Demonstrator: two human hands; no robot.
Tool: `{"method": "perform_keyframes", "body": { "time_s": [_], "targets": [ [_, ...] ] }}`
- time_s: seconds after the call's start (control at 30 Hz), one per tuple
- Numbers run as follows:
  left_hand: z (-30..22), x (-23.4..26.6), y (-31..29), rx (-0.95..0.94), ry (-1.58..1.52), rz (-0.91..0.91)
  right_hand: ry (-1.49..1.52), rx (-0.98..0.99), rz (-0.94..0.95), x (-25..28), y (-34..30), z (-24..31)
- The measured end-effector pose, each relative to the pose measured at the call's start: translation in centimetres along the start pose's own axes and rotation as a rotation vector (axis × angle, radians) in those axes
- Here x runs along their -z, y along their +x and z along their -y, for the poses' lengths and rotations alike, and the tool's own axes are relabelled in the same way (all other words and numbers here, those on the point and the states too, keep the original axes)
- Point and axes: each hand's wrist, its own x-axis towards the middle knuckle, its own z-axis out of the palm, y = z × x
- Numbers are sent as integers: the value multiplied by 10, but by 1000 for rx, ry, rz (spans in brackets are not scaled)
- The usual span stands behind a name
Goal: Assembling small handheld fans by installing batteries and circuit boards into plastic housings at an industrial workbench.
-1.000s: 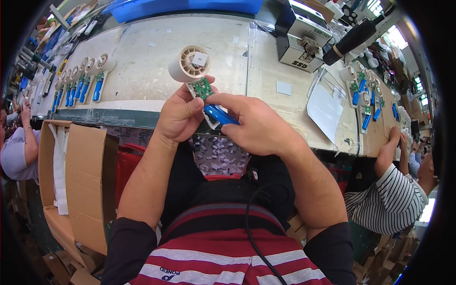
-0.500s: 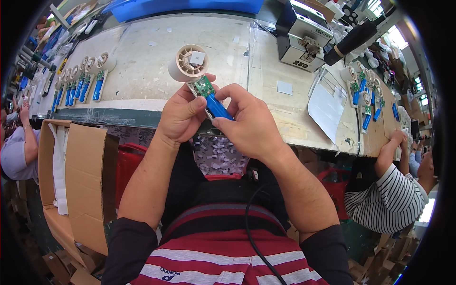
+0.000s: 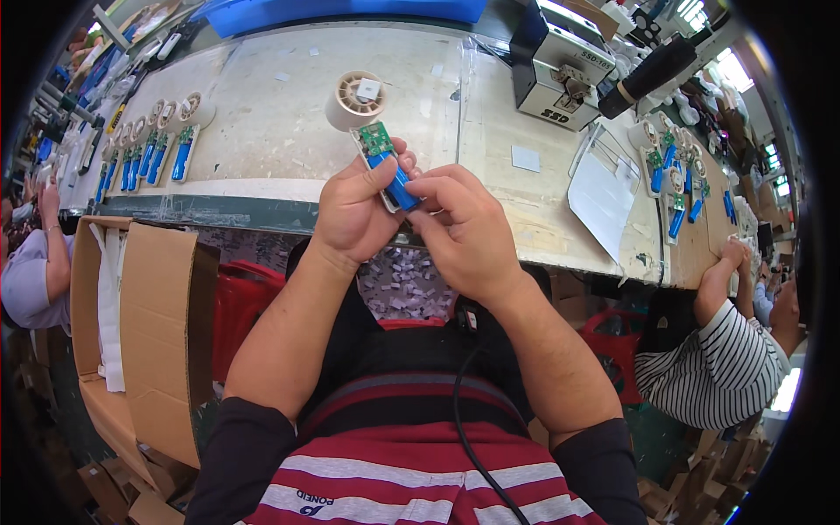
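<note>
A half-built handheld fan lies in my left hand [image 3: 360,210], whose fingers and thumb are wrapped round its pale handle shell. Green circuit board [image 3: 376,138] and a blue cylindrical battery [image 3: 391,181] sit in the open side of that shell. Beyond the board, over the bench, is the round cream fan head [image 3: 357,99], with spokes and a small white square piece at its centre. My right hand [image 3: 468,223] is closed, thumb and fingertips pinching at the battery's lower end. The exact contact under those fingertips is hidden.
Several similar fans [image 3: 182,156] lie in a row at the left, more [image 3: 675,214] at the right. A boxy machine [image 3: 560,74] stands at the back right beside a white sheet [image 3: 601,206]. An open carton [image 3: 157,332] is at my left; co-workers sit on both sides.
Both hands and the fan have shifted slightly right. The handle now stands steeper, and my right fingers have moved down from the battery's side to its lower end.
</note>
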Motion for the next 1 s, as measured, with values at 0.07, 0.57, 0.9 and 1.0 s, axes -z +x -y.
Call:
{"method": "perform_keyframes", "body": {
  "time_s": [0.07, 0.57, 0.9, 1.0],
  "targets": [
    [4, 0, 0, 69, -56, -40, -393, 350, -12, 8, 5, -14],
    [6, 12, 4, 82, -83, -53, -260, 341, -216, -10, 7, -34],
    [3, 12, 6, 105, -160, -97, -300, 422, -210, -15, 10, -38],
    [5, 17, 6, 106, -141, -33, -327, 423, -202, -17, 10, -39]
  ]
}}
